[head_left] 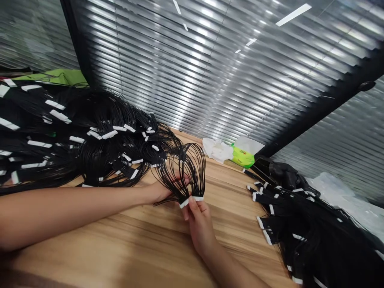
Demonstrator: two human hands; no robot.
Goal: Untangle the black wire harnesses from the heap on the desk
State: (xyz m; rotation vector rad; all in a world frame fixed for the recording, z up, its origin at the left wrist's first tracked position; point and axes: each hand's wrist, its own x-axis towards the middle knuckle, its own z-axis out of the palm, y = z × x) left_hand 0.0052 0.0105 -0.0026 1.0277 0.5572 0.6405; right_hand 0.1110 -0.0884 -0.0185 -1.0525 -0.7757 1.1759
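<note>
A looped bundle of thin black wires point(195, 168) with white connectors at its ends stands up between my hands over the table. My right hand point(199, 220) pinches the bundle at its white connectors point(185, 203), thumb toward me. Behind the wires, my left hand point(163, 190) reaches in from the left, its fingers curled around the bundle and partly hidden by the strands. To the left, close to that hand, lies a large heap of similar black wire harnesses point(90, 148) with many white connectors.
A second pile of black wire harnesses point(315, 236) covers the right side of the wooden table point(144, 248). At the back edge are white tissues point(217, 150) and a green packet point(242, 157). Clear plastic point(336, 188) lies at right. Blinds point(192, 72) rise behind the table.
</note>
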